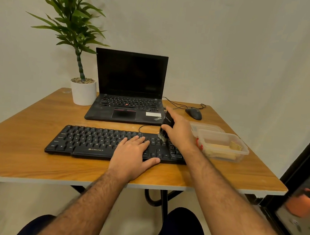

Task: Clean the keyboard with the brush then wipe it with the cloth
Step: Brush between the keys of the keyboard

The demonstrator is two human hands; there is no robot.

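Note:
A black keyboard [91,141] lies across the middle of the wooden table [24,152]. My left hand [133,153] rests flat on its right half, fingers straight and the thumb at the front edge. My right hand [181,131] grips a black brush [166,127] above the keyboard's right end, with the pale bristles touching the keys near the top row. A yellow cloth [221,149] lies folded inside a clear plastic box [240,142] just right of the keyboard.
An open black laptop [128,95] stands behind the keyboard, with a potted plant [82,91] to its left. A black mouse [194,113] and its cable lie at the back right. The box's lid [204,126] sits behind the box. A dark frame [300,169] stands beside the table's right edge.

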